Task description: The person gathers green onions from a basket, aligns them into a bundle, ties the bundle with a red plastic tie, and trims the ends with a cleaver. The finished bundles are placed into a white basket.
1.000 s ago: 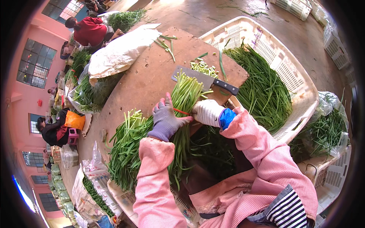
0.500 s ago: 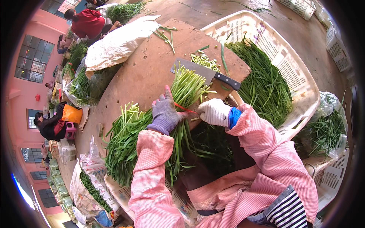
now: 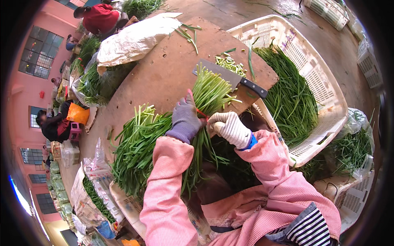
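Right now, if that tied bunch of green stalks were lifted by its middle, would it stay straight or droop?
Probably droop some. The bunch is many thin long stalks, and its leafy ends already hang over the board edge below both gloved hands, left and right. The red band should likely keep it together. It looks light for its size.

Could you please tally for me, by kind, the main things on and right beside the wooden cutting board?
Bundle of green stalks held in the left hand and right hand: 1
Loose heap of green stalks: 1
Cleaver: 1
Pile of cut stalk ends: 1
White plastic crate: 1
White sack: 1
Total: 6
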A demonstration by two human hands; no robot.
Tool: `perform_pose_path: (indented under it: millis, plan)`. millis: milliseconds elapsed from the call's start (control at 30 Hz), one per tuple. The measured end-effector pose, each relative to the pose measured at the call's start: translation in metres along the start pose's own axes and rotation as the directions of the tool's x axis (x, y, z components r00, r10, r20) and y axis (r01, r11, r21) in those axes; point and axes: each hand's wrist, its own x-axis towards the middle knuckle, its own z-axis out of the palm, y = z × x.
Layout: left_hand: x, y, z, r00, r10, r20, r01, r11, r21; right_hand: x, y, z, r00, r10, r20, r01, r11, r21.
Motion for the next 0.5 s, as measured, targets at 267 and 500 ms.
perform_pose_path:
  millis: [267, 500]
  plan:
    - [0.000, -0.007, 0.013, 0.998, 0.014, -0.069, -0.016, 0.999, -0.039, -0.021, 0.005, -0.003, 0.992, 0.060, -0.110, -0.046, 0.992, 0.119]
    - [0.019, -0.018, 0.046, 0.982, 0.054, -0.184, -0.021, 0.984, 0.176, 0.021, -0.019, 0.043, 0.998, -0.015, 0.060, 0.010, 0.997, 0.079]
